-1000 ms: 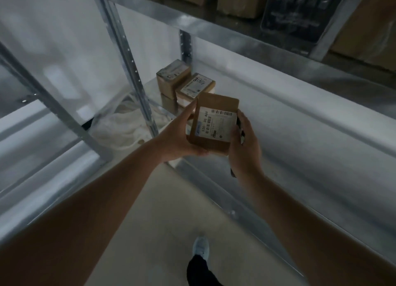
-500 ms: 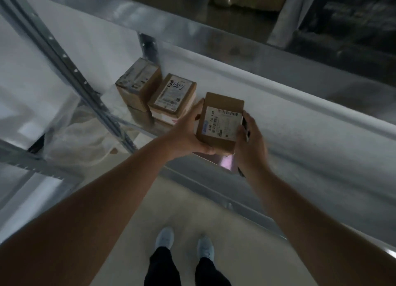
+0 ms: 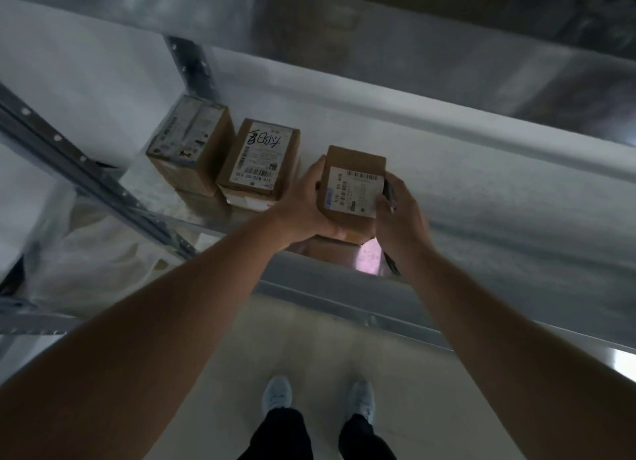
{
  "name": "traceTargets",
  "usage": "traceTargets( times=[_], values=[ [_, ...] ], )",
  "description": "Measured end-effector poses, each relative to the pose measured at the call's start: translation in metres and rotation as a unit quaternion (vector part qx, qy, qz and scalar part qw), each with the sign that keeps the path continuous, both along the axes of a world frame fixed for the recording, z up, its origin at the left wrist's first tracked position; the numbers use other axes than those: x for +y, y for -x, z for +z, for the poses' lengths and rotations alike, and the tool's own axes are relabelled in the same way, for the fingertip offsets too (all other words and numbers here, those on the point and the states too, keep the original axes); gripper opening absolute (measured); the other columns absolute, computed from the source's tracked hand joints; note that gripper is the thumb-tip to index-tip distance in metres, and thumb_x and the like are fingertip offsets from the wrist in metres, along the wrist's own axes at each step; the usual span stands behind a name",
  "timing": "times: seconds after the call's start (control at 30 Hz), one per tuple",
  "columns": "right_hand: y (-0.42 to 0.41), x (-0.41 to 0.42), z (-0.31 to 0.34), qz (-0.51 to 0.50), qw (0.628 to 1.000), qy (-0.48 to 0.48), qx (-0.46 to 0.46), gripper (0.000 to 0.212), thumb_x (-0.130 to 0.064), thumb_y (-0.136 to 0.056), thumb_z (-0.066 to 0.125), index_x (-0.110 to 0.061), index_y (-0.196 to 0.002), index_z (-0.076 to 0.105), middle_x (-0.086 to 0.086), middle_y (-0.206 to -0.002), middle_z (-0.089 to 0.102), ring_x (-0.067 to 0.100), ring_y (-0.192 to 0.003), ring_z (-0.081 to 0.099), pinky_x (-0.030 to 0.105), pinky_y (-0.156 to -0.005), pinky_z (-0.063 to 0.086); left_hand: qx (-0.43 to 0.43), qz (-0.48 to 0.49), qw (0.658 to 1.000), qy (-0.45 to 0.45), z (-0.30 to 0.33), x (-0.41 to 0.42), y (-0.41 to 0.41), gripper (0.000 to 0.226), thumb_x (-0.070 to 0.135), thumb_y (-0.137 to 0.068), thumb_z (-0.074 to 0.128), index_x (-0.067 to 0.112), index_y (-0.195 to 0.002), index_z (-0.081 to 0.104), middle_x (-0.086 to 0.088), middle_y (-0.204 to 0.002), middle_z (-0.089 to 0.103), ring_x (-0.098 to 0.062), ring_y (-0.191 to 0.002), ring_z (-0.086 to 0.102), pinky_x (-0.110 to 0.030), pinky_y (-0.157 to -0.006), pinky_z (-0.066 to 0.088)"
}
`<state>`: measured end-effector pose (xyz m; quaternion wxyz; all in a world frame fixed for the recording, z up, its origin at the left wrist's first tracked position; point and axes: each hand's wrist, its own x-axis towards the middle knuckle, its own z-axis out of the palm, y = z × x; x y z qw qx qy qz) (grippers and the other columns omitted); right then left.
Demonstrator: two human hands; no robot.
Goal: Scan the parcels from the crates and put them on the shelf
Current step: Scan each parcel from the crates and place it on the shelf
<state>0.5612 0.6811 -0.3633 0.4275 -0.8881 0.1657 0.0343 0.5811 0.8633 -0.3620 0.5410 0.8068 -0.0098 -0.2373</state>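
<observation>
Carried forward over shelf (image 3: 481, 191), now near two shelved boxes (image 3: 256, 165): labelled parcel (image 3: 352, 187). Gripped by left hand (image 3: 303, 204), fingers curled round side; right hand (image 3: 401, 215) clasping opposite side plus dark pen-like item (image 3: 389, 194). Not yet released; crates unseen

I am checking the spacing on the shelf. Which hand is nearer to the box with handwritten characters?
Left. The left hand is just beside the handwritten box; the right hand is beyond the held parcel.
</observation>
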Motion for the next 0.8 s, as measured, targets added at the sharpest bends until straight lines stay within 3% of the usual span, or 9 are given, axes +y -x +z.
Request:
traceTargets(
  times=[0.07,0.17,0.27,0.47,0.53,0.63,0.73,0.8],
  values=[
    [-0.005,0.001,-0.004,-0.002,1.000,-0.004,0.009,0.043,-0.024,-0.112,0.048,-0.040,-0.152,0.051,-0.008,-0.139,0.069,0.025,-0.129,0.062,0.053,-0.114,0.046,0.006,-0.002,1.000,0.001,-0.002,0.000,-0.004,0.139,-0.008,-0.066,0.094,0.028,-0.170,0.008,0.010,-0.137,0.055,-0.006,-0.123,0.055,-0.018,-0.090,0.053],
    [-0.012,0.001,-0.010,-0.002,1.000,0.002,0.017,0.043,-0.028,-0.112,0.048,-0.040,-0.153,0.051,-0.007,-0.142,0.067,0.026,-0.131,0.060,0.053,-0.112,0.047,0.020,-0.002,1.000,0.004,-0.003,-0.001,-0.011,0.137,-0.012,-0.067,0.092,0.026,-0.170,0.010,0.014,-0.125,0.057,0.001,-0.109,0.057,-0.008,-0.070,0.054],
    [-0.021,0.002,-0.015,0.003,0.999,0.007,0.035,0.046,-0.033,-0.112,0.045,-0.045,-0.156,0.046,0.000,-0.144,0.064,0.030,-0.131,0.058,0.053,-0.108,0.050,0.039,-0.002,0.999,-0.003,-0.002,0.000,-0.018,0.137,-0.014,-0.068,0.090,0.025,-0.170,0.009,0.003,-0.138,0.057,-0.014,-0.126,0.056,-0.020,-0.085,0.056],
    [-0.037,0.011,-0.020,0.001,0.998,0.003,0.060,0.046,-0.036,-0.113,0.040,-0.052,-0.156,0.042,0.004,-0.145,0.057,0.035,-0.131,0.055,0.052,-0.104,0.054,0.068,0.018,0.997,-0.027,0.000,0.005,-0.028,0.137,-0.014,-0.072,0.087,0.024,-0.171,0.001,-0.006,-0.154,0.050,-0.021,-0.142,0.049,-0.040,-0.116,0.045],
    [-0.041,0.013,-0.021,-0.006,0.998,-0.004,0.062,0.045,-0.037,-0.113,0.040,-0.053,-0.155,0.042,0.004,-0.147,0.057,0.037,-0.133,0.054,0.054,-0.104,0.054,0.062,0.016,0.997,-0.046,0.001,0.004,-0.029,0.136,-0.012,-0.074,0.087,0.023,-0.171,-0.002,-0.004,-0.156,0.048,-0.020,-0.144,0.047,-0.040,-0.119,0.043],
    [-0.043,0.015,-0.018,-0.042,0.997,-0.013,0.062,0.047,-0.038,-0.111,0.040,-0.058,-0.153,0.041,0.009,-0.144,0.054,0.041,-0.133,0.049,0.052,-0.105,0.048,0.033,-0.016,0.996,-0.085,0.008,0.004,-0.028,0.136,-0.006,-0.075,0.089,0.022,-0.170,-0.003,0.006,-0.146,0.046,-0.014,-0.140,0.043,-0.024,-0.106,0.044],
    [-0.036,0.011,-0.008,-0.075,0.996,-0.009,0.049,0.049,-0.043,-0.112,0.041,-0.061,-0.157,0.033,0.010,-0.144,0.053,0.040,-0.123,0.052,0.050,-0.098,0.048,-0.026,-0.052,0.990,-0.128,0.024,0.002,-0.024,0.132,0.012,-0.078,0.091,0.018,-0.170,-0.002,0.000,-0.155,0.042,-0.020,-0.148,0.038,-0.043,-0.124,0.036],
    [-0.028,0.007,0.002,-0.076,0.996,0.000,0.035,0.051,-0.043,-0.112,0.042,-0.057,-0.160,0.030,0.009,-0.148,0.056,0.037,-0.120,0.056,0.050,-0.101,0.051,-0.082,-0.067,0.981,-0.164,0.039,-0.001,-0.020,0.121,0.030,-0.079,0.091,0.012,-0.168,0.010,-0.005,-0.156,0.043,-0.023,-0.147,0.040,-0.051,-0.125,0.035]
  ],
)
